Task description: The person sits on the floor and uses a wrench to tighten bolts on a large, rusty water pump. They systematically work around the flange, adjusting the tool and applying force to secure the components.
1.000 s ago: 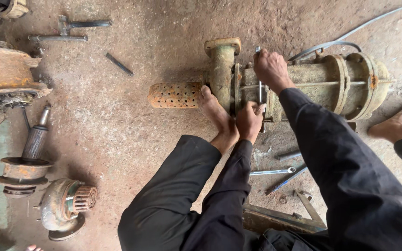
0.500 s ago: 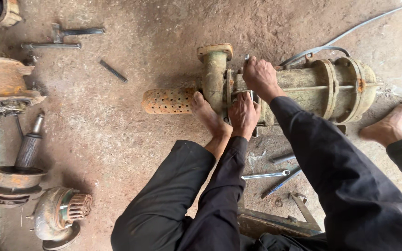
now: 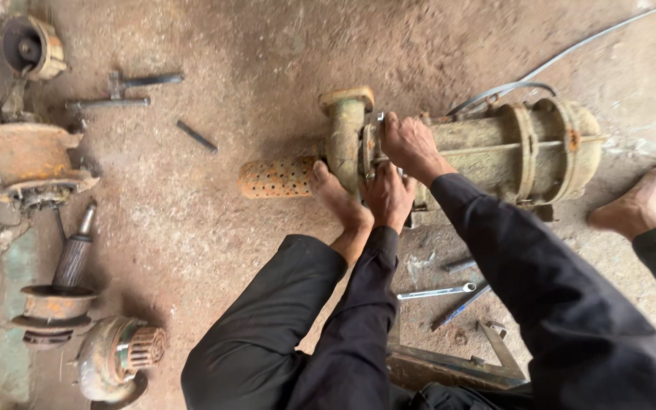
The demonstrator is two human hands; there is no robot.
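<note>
Head view: pump (image 3: 495,152) lies on its side on dirt floor (image 3: 267,250), perforated strainer (image 3: 276,177) at its left end. Right hand (image 3: 411,146) clenched over the flange joint; left hand (image 3: 389,196) pressed just below, fingers curled against the casing — grasp unclear. Bare foot (image 3: 335,196) braces the flange. Open floor left of strainer; wrenches (image 3: 438,291) near the knees.

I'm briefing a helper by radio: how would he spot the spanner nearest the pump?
Start at the long rusty pump lying on the dirt floor. Just below it, beside the dark right sleeve, lies the spanner. It is bright silver; the neighbouring bar is dark.
</note>
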